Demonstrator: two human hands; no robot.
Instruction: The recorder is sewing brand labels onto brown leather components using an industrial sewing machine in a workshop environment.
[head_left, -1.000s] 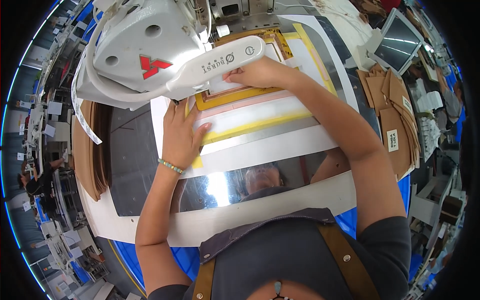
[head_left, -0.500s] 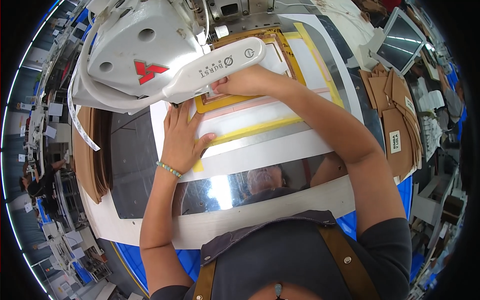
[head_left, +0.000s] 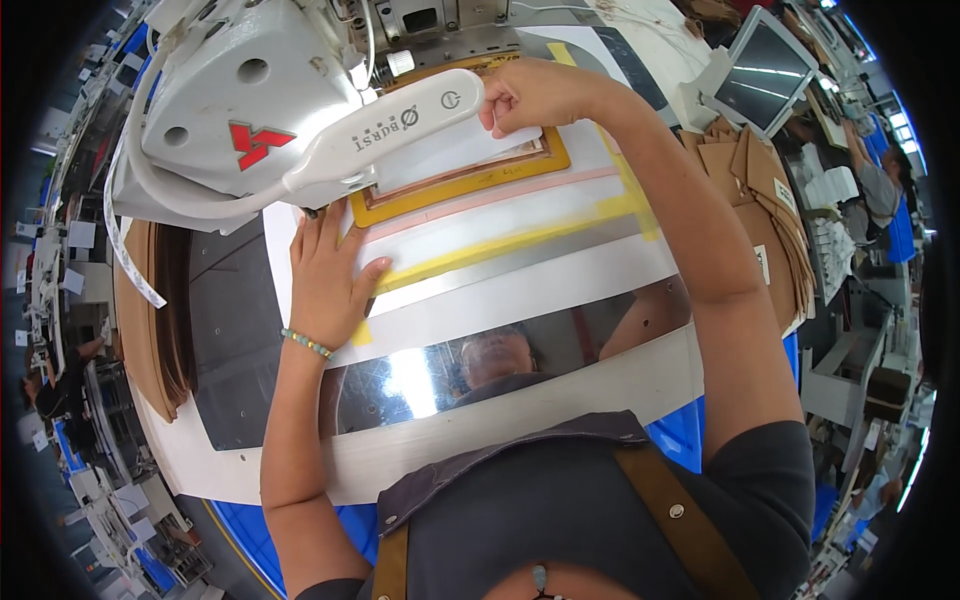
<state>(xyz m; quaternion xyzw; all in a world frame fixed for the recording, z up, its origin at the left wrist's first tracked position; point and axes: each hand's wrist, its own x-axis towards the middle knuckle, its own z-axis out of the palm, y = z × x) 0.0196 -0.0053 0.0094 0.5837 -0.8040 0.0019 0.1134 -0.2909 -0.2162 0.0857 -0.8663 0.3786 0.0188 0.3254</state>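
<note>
My left hand (head_left: pixel 328 268) lies flat on white sheeting (head_left: pixel 430 240), fingers spread and pointing away from me, beside the left end of a yellow rectangular frame (head_left: pixel 460 196). The frame has a brown inner edge and lies under the white sewing machine head (head_left: pixel 235 110). Over the frame's right part is my right hand (head_left: pixel 535 98), its fingers curled in with the thumb against them. Whether something small is pinched there I cannot make out. A white lamp (head_left: pixel 415 120) covers the frame's left and far parts.
Yellow tape strips (head_left: pixel 510 238) edge the white sheeting. A shiny metal plate (head_left: pixel 500 370) lies nearer me. Brown panels (head_left: pixel 155 300) stand at the left, and more brown pieces (head_left: pixel 755 210) are stacked at the right, below a screen (head_left: pixel 765 75).
My right hand has moved from the middle of the frame, beside the lamp, away from me and to the right. My left hand stays flat on the sheeting. The whole view has shifted slightly.
</note>
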